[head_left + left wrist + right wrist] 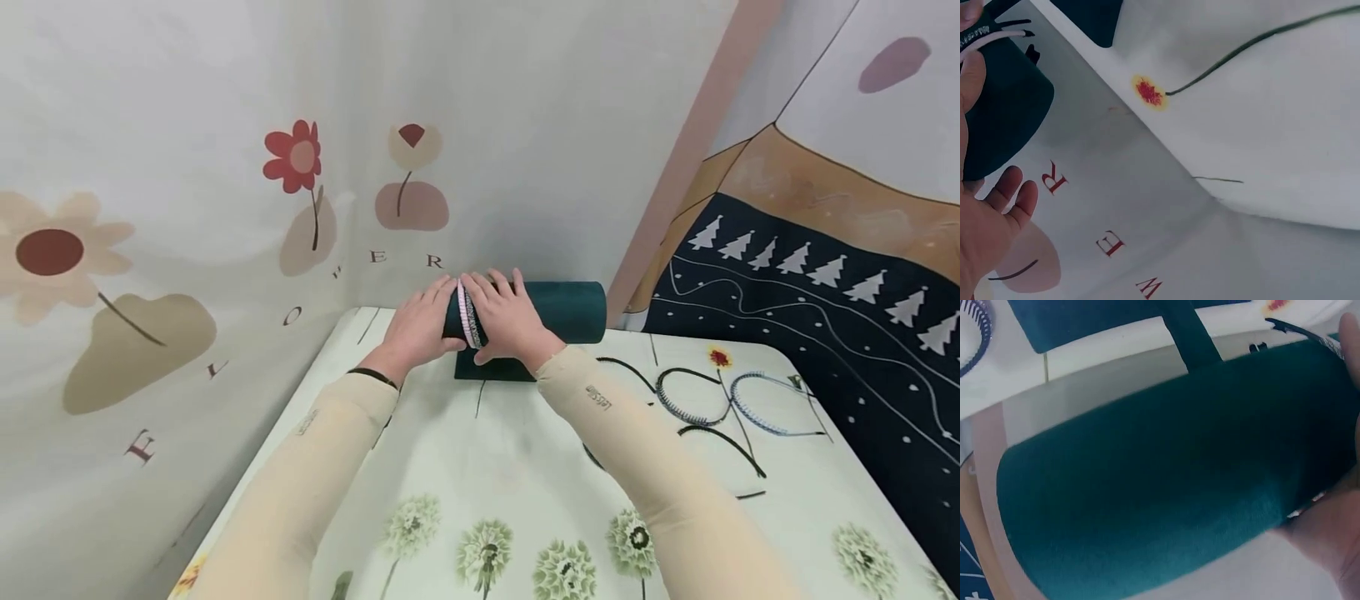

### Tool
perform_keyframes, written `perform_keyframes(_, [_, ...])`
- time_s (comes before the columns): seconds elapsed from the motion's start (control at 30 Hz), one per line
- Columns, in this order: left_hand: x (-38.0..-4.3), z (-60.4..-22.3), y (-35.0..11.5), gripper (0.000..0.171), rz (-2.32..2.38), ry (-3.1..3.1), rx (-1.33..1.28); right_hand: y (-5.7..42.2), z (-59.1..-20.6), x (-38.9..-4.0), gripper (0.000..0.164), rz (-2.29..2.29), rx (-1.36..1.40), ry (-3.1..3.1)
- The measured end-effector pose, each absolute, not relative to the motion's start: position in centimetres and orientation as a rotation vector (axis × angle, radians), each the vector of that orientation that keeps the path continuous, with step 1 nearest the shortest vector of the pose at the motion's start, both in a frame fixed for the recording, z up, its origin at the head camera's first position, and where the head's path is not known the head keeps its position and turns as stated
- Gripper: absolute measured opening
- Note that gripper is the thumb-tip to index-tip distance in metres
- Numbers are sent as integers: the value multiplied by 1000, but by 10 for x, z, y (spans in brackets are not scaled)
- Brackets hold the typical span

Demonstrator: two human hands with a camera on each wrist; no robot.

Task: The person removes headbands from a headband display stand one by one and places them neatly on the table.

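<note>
A dark green velvety roll on a stand (566, 312) lies sideways at the back of the table. Round its left part run a pale pink headband (467, 315) and, close beside it, a dark glittery headband (477, 325). My left hand (422, 327) holds the pink one, thumb at the front and fingers over the top. In the left wrist view its outer fingers (1013, 194) hang loose beside the roll. From the other side my right hand (508, 318) holds the glittery headband, fingers spread over the roll and thumb low at the front.
Several more headbands lie on the table to the right, among them a light blue one (757, 404) and a dark toothed one (675, 408). A flower-patterned cloth (450, 467) covers the table. Printed curtains (525, 125) hang behind and at the left.
</note>
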State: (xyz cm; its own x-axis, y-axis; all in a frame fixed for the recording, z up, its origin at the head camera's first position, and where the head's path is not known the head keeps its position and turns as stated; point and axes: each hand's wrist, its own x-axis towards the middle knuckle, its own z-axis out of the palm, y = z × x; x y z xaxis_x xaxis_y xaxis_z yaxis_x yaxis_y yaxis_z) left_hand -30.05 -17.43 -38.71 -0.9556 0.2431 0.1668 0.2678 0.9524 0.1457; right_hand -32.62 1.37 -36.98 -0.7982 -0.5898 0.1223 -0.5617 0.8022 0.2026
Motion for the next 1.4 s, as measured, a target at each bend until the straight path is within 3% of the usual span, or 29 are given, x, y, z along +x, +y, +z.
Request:
perform_keyframes(0.47, [-322, -367, -160, 136, -40, -3014, -366, 25, -361, -339, 132, -73, 887, -2797])
perform_keyframes(0.8, [-318, -367, -165, 126, -182, -3031, -319, 53, -349, -346, 129, 60, 843, -2876])
perform_keyframes(1.4, [-320, -379, -165, 125, -246, -3028, -271, 148, -341, -355, 124, 331, 763, -3032])
